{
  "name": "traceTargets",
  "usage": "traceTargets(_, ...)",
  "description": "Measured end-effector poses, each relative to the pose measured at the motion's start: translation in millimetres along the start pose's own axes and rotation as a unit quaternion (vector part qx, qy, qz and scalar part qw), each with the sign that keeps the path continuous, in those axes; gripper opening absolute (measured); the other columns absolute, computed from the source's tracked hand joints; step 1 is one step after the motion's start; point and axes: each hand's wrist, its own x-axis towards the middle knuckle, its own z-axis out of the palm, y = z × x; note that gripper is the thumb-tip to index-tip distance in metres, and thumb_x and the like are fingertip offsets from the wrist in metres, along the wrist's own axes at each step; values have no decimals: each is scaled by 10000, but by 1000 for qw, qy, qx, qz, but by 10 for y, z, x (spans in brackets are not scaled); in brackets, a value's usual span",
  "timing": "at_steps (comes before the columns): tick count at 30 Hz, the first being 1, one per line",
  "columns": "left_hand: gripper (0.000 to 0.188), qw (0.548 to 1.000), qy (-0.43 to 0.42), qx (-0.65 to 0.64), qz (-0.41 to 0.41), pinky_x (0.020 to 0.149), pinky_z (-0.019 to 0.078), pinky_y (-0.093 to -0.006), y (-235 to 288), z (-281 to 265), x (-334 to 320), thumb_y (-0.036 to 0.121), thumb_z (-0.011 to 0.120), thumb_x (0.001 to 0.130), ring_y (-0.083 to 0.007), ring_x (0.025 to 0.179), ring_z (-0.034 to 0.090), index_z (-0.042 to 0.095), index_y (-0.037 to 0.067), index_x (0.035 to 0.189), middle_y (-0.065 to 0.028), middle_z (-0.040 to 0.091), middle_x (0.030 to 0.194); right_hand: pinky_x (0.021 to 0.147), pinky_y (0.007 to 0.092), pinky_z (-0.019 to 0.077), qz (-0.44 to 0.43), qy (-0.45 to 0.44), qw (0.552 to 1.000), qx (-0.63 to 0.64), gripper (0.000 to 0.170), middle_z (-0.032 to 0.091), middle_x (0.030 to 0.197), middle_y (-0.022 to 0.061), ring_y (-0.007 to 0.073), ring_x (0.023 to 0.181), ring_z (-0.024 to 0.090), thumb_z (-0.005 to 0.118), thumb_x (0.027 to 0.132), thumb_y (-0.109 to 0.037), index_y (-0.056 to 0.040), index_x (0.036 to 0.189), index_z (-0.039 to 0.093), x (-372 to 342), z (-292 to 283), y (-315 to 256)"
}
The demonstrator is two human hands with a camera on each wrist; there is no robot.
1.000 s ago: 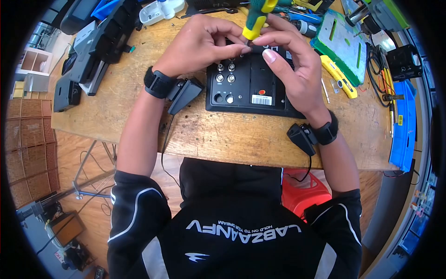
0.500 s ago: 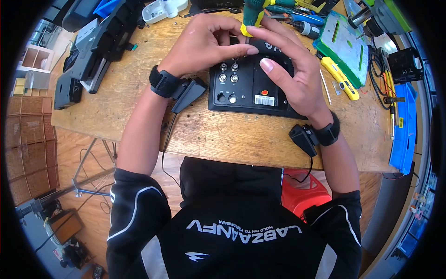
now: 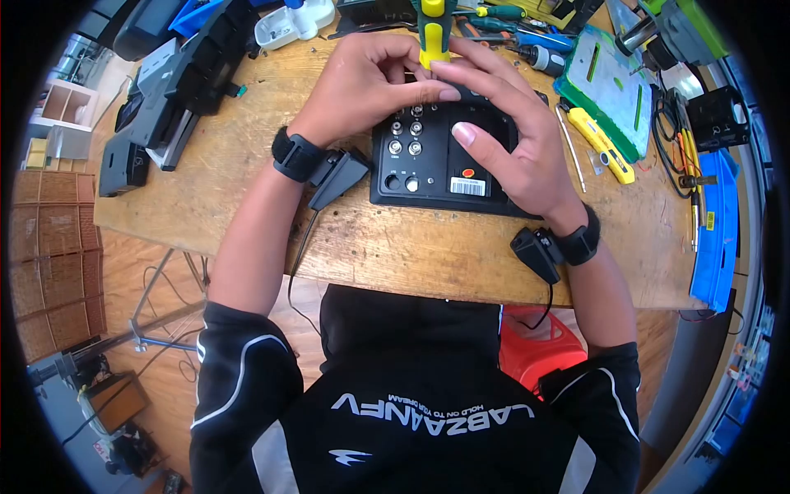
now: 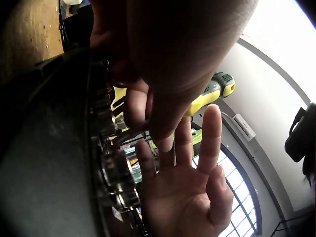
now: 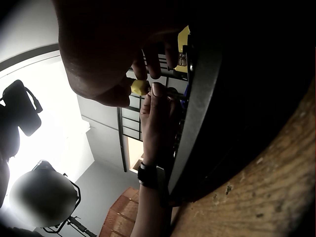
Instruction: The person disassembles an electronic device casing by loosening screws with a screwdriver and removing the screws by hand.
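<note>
A screwdriver (image 3: 433, 37) with a green and yellow handle stands nearly upright over a flat black device (image 3: 424, 200). On that device are a barcode label and several round metal connectors (image 3: 395, 147). My left hand (image 3: 362, 86) pinches the screwdriver's thin metal shaft (image 4: 132, 132) between thumb and fingers, low down by the connectors. Beside it, my right hand (image 3: 527, 136) has its fingers extended and its thumb spread away. Its index fingertip is at the lower end of the handle. The shaft's tip is hidden behind my left fingers in the head view.
A yellow utility knife (image 3: 601, 144) and a thin rod (image 3: 570, 148) lie right of the device. Beyond them are a green-edged plate (image 3: 607, 90) and a blue tray (image 3: 714, 230). Black equipment (image 3: 177, 103) stands on the left, a white dish (image 3: 292, 26) at the back.
The screwdriver handle has swung left from a rightward tilt to nearly upright. My right thumb has shifted slightly left and down. My left hand keeps its pinch near the connectors.
</note>
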Motion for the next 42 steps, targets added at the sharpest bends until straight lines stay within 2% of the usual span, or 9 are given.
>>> traceTargets(11, 258, 998, -61, -14, 4, 527, 381, -218, -25, -34, -6, 242, 820, 898, -39, 586, 486, 796, 36, 1050, 30, 660, 709, 1145, 412, 391, 7, 2, 999, -37, 510, 540, 1469, 219, 359, 1345, 540, 693, 862, -163, -93, 1365, 656, 4, 6, -24)
traceTargets(13, 226, 988, -64, -135, -35, 555, 381, -191, -34, -33, -13, 204, 777, 942, -16, 628, 517, 789, 39, 1096, 55, 654, 735, 1142, 412, 393, 7, 3, 999, -41, 510, 542, 1466, 218, 359, 1337, 546, 696, 860, -164, -92, 1364, 657, 0, -5, -27)
traceTargets(16, 242, 976, -100, -184, -60, 567, 397, -184, 10, -93, 7, 197, 755, 960, -11, 638, 525, 778, 36, 1139, 60, 670, 769, 1172, 421, 349, 44, -14, 999, -23, 520, 518, 1494, 215, 336, 1395, 499, 688, 901, -219, -75, 1397, 631, -5, -24, -33)
traceTargets(20, 225, 979, -77, -166, -87, 550, 361, -186, 21, -54, 5, 201, 792, 930, -1, 624, 494, 783, 42, 1088, 69, 647, 743, 1159, 418, 369, 9, -4, 999, -36, 509, 547, 1463, 210, 338, 1371, 519, 697, 882, -188, -87, 1378, 648, 7, -17, -35)
traceTargets(22, 199, 995, -46, -79, -45, 534, 316, -195, 40, -47, 14, 195, 830, 894, 3, 610, 456, 775, 39, 1005, 79, 611, 704, 1143, 413, 392, -3, 1, 999, -40, 508, 573, 1435, 204, 339, 1344, 543, 704, 862, -153, -96, 1364, 660, 5, -17, -41)
traceTargets(26, 184, 997, -26, -69, -23, 525, 278, -204, 9, -7, 12, 180, 853, 869, 6, 598, 423, 755, 39, 936, 87, 577, 671, 1148, 420, 386, -11, 4, 999, -37, 498, 580, 1433, 196, 340, 1356, 534, 702, 861, -151, -100, 1356, 669, 6, 0, -32)
traceTargets(29, 172, 998, -38, -37, -24, 533, 302, -200, 11, -50, -11, 164, 839, 881, 4, 605, 439, 777, 41, 984, 79, 595, 676, 1162, 425, 366, -4, -7, 999, -40, 493, 559, 1455, 207, 341, 1379, 515, 695, 883, -187, -94, 1367, 662, 4, -13, -30)
traceTargets(35, 195, 982, -52, -177, -47, 535, 329, -189, -39, -28, -2, 145, 817, 901, -2, 597, 474, 796, 45, 1067, 62, 621, 682, 1169, 422, 354, 10, -4, 999, -36, 495, 542, 1469, 218, 333, 1393, 501, 688, 905, -227, -92, 1380, 654, -15, -25, -12)
traceTargets(42, 190, 998, -39, -44, -16, 545, 420, -188, 16, -37, 11, 145, 817, 899, -10, 616, 572, 785, 27, 1044, 33, 678, 705, 1135, 421, 401, -1, 5, 999, -42, 524, 582, 1405, 217, 352, 1336, 540, 717, 844, -158, -107, 1363, 664, -12, -12, -41)
